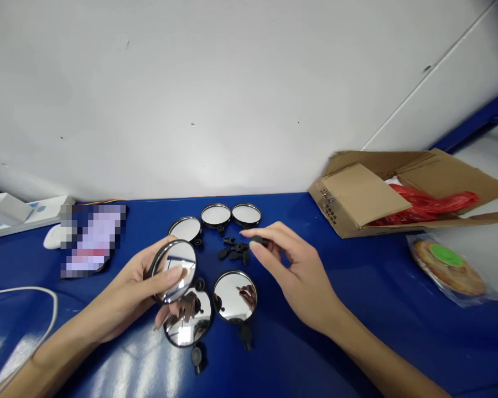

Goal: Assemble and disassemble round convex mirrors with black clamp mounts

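Observation:
My left hand (126,290) holds a round convex mirror (175,271) in a black rim, with the thumb across its face. My right hand (292,271) pinches a small black plastic part (260,241) between thumb and fingertips. Several small black plastic clips (234,250) lie in a loose heap just left of those fingertips. Behind them stand three similar round mirrors (216,215), and two more lie in front, one (234,296) below the clips and one (187,318) partly under my left hand. A black mount (197,357) lies at the near edge of that group.
A cardboard box (357,196) with a red plastic bag (427,203) sits open at the back right, beside a round wrapped item (447,270). A white power strip (20,215), a white mouse (56,237), a pixelated object (91,240) and a white cable (25,293) lie left on the blue table (307,354).

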### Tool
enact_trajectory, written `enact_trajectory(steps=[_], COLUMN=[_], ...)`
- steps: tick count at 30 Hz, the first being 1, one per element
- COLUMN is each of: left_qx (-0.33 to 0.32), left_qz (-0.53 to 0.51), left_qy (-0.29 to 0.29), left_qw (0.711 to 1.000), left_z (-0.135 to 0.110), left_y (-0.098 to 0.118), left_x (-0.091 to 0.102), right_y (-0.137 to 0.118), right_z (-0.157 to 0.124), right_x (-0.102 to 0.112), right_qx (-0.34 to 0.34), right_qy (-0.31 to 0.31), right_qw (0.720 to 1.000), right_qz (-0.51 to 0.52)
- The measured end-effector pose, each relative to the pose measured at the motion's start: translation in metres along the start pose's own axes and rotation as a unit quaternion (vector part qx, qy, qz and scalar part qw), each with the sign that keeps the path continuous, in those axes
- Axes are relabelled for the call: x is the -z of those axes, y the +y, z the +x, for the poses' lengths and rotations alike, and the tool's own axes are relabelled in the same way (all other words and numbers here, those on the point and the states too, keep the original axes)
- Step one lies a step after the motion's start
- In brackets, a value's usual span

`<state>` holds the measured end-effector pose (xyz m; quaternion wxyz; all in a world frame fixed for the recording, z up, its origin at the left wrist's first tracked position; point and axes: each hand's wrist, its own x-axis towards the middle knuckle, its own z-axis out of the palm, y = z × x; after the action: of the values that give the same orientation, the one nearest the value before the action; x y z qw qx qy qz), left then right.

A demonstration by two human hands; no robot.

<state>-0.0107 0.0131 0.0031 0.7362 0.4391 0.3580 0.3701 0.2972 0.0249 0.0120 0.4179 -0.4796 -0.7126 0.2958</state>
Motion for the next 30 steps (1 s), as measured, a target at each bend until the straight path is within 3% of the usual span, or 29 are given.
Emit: enact_trajectory(steps=[4, 12, 17, 30], left_qx=[-0.022, -0.010, -0.006, -0.007], left_qz=[-0.015, -0.011, -0.005, -0.009], left_qy=[0.048, 0.073, 0.079, 0.052], left_qw=[0.999, 0.997, 0.997, 0.999], left_z=[0.001, -0.002, -0.002, 0.003], left_y=[0.002, 0.008, 0.010, 0.003], left_x=[0.001, -0.008, -0.010, -0.005], right_y=[0.019, 0.028, 0.030, 0.035], right_z=[0.007, 0.005, 0.005, 0.007], right_x=[-0.003, -0.016, -0.014, -0.005], right_qx=[-0.030, -0.018, -0.053, -0.096], right_qy=[0.056, 0.040, 0.043, -0.038], right_qw=[0.995, 0.993, 0.990, 0.980], right_qz=[-0.078, -0.108, -0.126, -0.171])
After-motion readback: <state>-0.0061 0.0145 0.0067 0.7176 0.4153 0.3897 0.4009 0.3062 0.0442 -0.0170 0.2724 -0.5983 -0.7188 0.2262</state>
